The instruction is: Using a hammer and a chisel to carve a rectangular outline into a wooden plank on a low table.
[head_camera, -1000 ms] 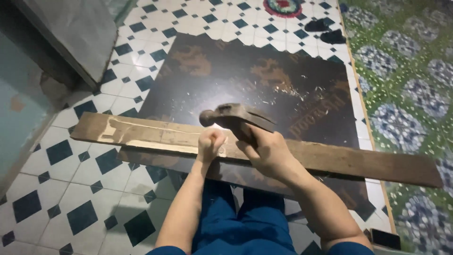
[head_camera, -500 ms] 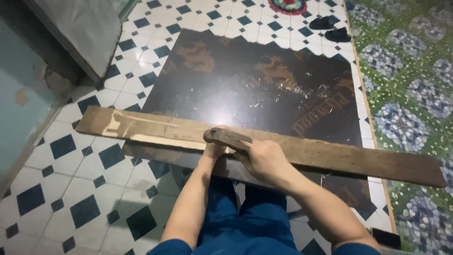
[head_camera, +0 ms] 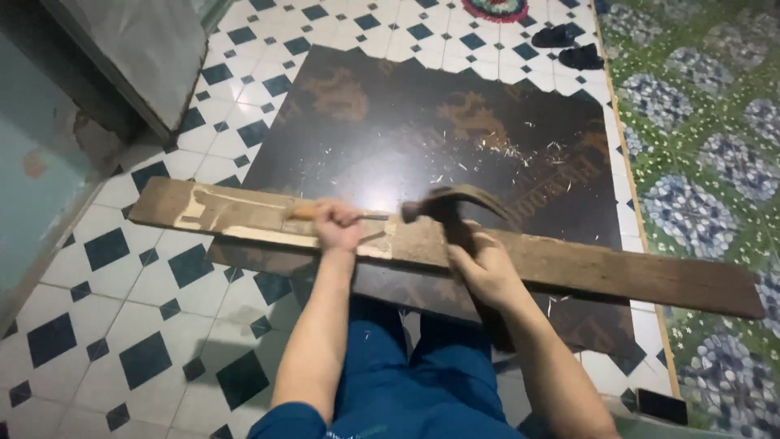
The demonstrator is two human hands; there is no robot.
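I see my left hand (head_camera: 337,226) with its fingers closed round a chisel (head_camera: 325,213) lying flat along the wooden plank (head_camera: 617,272). My right hand (head_camera: 486,267) grips a hammer (head_camera: 443,205), its head just beside the chisel's tip. The plank lies across a dark board (head_camera: 390,122) on the tiled floor (head_camera: 97,325).

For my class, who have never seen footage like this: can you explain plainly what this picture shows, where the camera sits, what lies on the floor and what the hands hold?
The camera sits on a person's head and looks down at their own arms. A long wooden plank lies across a dark board on the tiled floor. The left hand holds a chisel flat along the plank. The right hand has a grip on a hammer, whose head is at the chisel's end. Wood chips lie scattered on the board. Dark sandals sit beyond it.
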